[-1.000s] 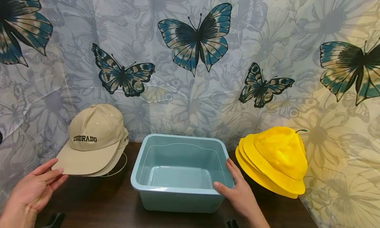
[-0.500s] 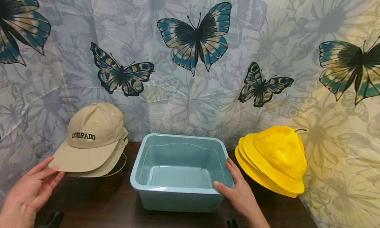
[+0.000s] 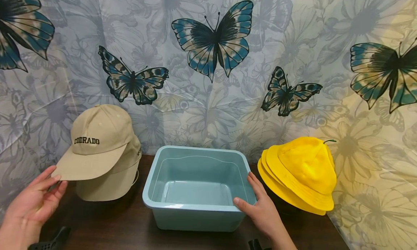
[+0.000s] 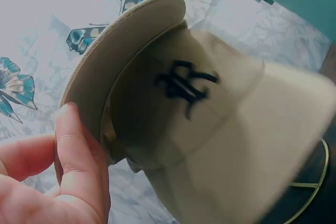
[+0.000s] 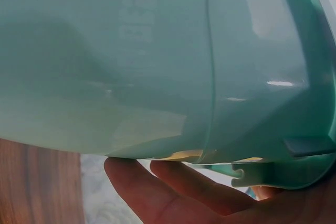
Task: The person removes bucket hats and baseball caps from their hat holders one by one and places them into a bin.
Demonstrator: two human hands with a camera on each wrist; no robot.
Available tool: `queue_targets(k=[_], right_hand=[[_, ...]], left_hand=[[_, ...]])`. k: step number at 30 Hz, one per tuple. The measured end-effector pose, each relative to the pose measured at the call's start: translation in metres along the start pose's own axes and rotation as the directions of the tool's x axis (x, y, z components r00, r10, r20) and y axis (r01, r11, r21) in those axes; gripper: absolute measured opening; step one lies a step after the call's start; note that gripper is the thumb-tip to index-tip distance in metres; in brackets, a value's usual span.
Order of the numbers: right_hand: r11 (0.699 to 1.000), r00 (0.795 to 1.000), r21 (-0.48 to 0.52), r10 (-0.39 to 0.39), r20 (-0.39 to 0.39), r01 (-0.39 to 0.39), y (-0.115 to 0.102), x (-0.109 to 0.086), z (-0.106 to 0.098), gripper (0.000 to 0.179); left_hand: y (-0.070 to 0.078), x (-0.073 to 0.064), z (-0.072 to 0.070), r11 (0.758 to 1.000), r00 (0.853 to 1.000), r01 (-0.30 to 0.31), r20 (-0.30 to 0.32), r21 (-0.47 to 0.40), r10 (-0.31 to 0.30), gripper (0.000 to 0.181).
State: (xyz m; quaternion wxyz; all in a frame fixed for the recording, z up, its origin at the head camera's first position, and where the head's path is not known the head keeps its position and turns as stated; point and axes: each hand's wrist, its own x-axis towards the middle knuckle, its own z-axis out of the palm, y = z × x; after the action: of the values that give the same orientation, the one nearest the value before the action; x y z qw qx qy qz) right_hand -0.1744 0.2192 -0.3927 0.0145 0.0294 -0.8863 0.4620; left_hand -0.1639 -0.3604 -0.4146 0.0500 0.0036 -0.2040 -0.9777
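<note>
My left hand (image 3: 36,199) pinches the brim edge of a beige baseball cap (image 3: 97,130) lettered COLORADO in the head view. That cap is lifted and tilted above a second beige cap (image 3: 107,183), whose dark letter emblem (image 4: 184,87) shows in the left wrist view. The lower cap sits over a gold wire stand (image 4: 307,203), mostly hidden. My right hand (image 3: 260,210) holds the front right corner of a light blue plastic basin (image 3: 195,208), thumb at the front rim and fingers along the right side. In the right wrist view, fingertips (image 5: 123,169) touch the basin's outer wall.
Stacked yellow bucket hats (image 3: 303,174) stand right of the basin, the top one with a small green stem. Everything stands on a dark wood table (image 3: 107,221). Behind hangs a floral cloth (image 3: 211,116) with printed butterflies.
My left hand has raised the top cap up and slightly left, off the cap beneath, whose brim and front now show. The right hand and basin have stayed put.
</note>
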Motion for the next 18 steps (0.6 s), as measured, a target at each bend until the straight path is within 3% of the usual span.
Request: queue_targets(k=[4, 18], right_hand=[[1.0, 1.0, -0.001, -0.002, -0.004, 0.002, 0.0002, 0.0, 0.0004, 0.095], [1.0, 1.0, 0.002, -0.001, -0.005, 0.001, 0.0009, -0.0004, 0.0002, 0.095]], left_hand=[[0.0019, 0.0022, 0.0059, 1.0, 1.0, 0.013, -0.023, -0.018, -0.013, 0.036], [0.0077, 0.0084, 0.0085, 0.996, 0.999, -0.024, 0.035, -0.081, 0.027, 0.034]])
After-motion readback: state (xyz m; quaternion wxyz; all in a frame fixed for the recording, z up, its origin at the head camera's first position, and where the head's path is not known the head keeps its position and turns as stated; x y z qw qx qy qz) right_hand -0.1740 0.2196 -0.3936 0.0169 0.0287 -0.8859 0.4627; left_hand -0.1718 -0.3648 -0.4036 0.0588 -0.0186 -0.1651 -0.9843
